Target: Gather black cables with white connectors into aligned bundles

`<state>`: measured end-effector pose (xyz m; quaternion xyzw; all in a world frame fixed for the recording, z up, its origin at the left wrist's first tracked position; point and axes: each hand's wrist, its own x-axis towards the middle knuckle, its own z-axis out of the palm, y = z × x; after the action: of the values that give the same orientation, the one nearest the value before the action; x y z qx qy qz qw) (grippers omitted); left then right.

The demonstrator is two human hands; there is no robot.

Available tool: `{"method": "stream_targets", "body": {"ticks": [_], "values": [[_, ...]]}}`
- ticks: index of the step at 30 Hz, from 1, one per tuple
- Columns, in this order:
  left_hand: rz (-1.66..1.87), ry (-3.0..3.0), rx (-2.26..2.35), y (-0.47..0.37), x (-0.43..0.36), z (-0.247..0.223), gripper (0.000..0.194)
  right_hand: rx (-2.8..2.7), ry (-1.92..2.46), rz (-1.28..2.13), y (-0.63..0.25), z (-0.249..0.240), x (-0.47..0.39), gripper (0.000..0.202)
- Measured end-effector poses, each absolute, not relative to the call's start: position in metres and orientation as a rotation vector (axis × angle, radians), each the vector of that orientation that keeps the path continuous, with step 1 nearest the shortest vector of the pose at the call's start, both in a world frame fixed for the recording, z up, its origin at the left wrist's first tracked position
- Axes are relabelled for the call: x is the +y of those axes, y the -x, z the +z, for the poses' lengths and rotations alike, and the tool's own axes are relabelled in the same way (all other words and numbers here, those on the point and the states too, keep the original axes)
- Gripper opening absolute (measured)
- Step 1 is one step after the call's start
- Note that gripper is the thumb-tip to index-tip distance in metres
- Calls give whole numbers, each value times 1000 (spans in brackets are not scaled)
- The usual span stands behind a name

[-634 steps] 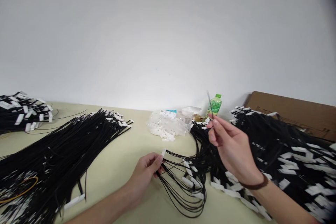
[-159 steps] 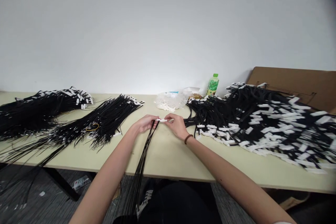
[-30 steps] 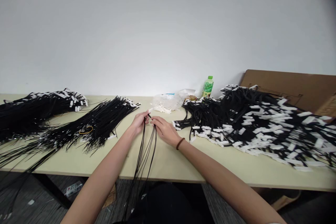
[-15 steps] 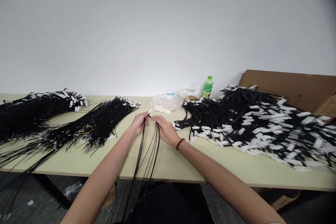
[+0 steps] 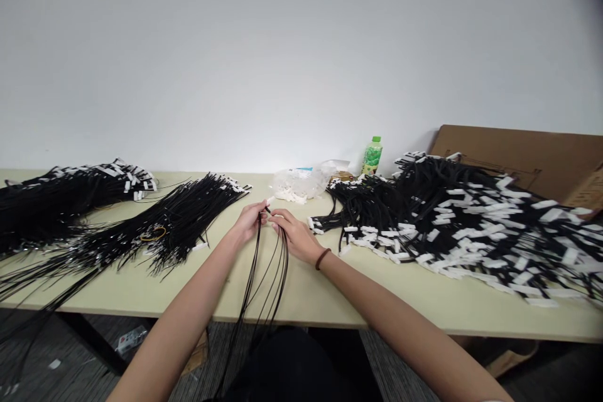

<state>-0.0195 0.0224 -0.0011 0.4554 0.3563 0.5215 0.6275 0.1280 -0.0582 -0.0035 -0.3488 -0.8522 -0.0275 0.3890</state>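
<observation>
Thin black wires [image 5: 254, 264] hang from my two hands over the table's front edge. My left hand [image 5: 251, 220] is closed on one group of them, and a small white connector [image 5: 269, 201] shows at its fingertips. My right hand [image 5: 293, 233], with a brown band at the wrist, pinches the other group. A short black piece [image 5: 267, 210] bridges the gap between the fingertips. Just beyond the hands lies a clear plastic bag [image 5: 296, 183] with small white pieces in it.
Bundles of black wires [image 5: 188, 213] with white ends lie on the left of the table [image 5: 325, 301]. A large heap of black cables with white tags [image 5: 452, 220] covers the right side. Behind stand a green bottle [image 5: 372, 157] and a cardboard box [image 5: 518, 154].
My hands stay in nearly the same place, with only slight finger movement. The hanging wires have shifted a little. Nothing else has visibly moved.
</observation>
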Motion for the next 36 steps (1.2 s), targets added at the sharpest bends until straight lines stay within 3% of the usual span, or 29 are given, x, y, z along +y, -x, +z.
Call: {"method": "stream_targets", "body": {"ticks": [36], "values": [[1211,-1077,897,16,16,0,22,-2254,865,-106,-127,-4,-59,28]]}}
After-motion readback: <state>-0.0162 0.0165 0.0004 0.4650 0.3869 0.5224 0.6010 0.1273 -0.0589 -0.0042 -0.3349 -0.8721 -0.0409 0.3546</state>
